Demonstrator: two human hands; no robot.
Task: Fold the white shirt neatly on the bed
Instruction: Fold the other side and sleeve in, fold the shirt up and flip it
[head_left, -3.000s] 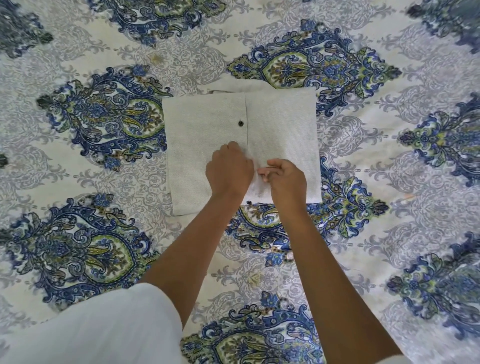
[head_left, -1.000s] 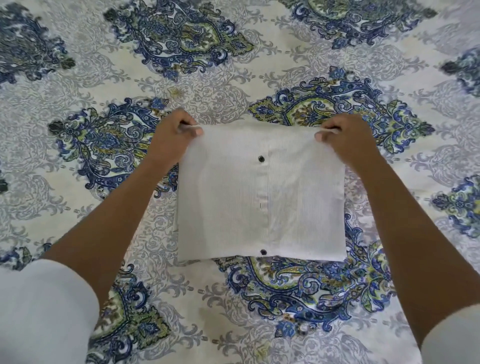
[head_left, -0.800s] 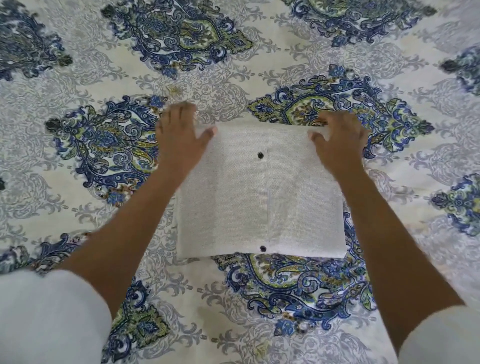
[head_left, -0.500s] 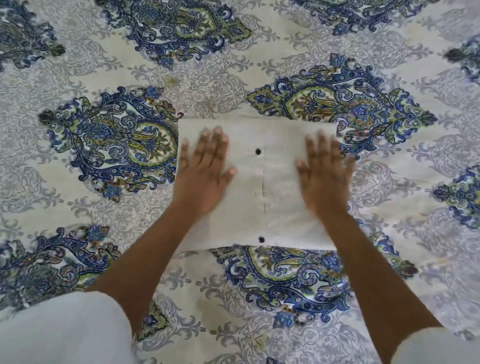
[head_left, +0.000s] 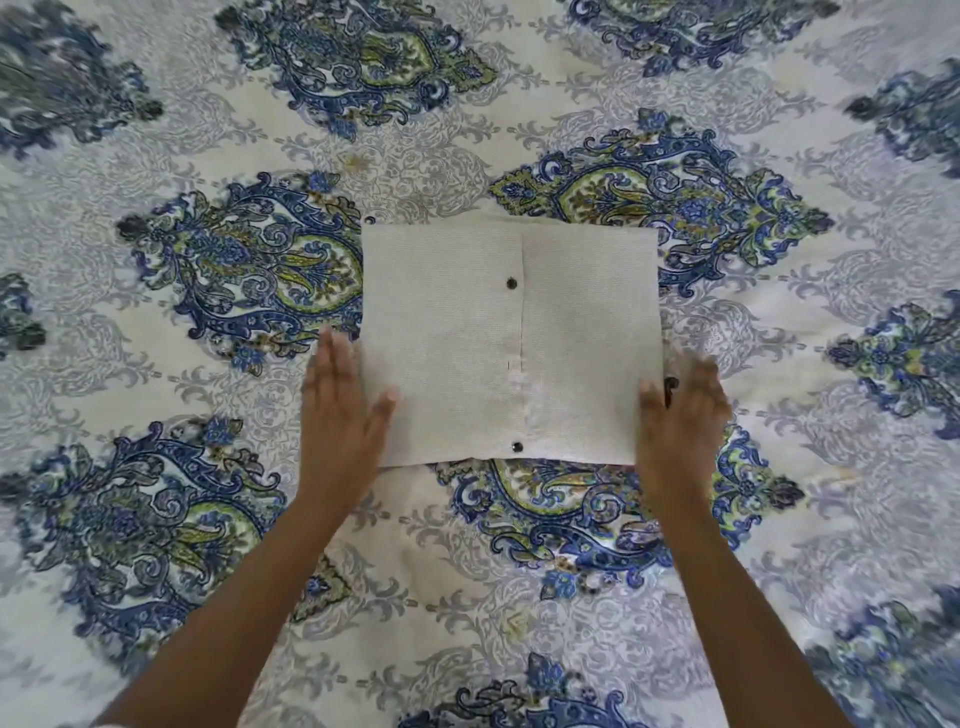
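The white shirt (head_left: 511, 343) lies folded into a flat rectangle in the middle of the bed, its button placket running down the centre with two dark buttons showing. My left hand (head_left: 340, 415) lies flat with straight fingers at the shirt's lower left corner, thumb on the cloth. At the lower right corner my right hand (head_left: 680, 415) is flat too, fingers straight and blurred by motion, covering that corner.
The bed (head_left: 182, 519) is covered by a white sheet printed with blue, green and grey paisley medallions and fills the whole view. Both forearms reach in from the bottom edge.
My hands let go of the shirt's far corners, flattened onto it, then slid down and outward to its near corners. The shirt stays folded in place.
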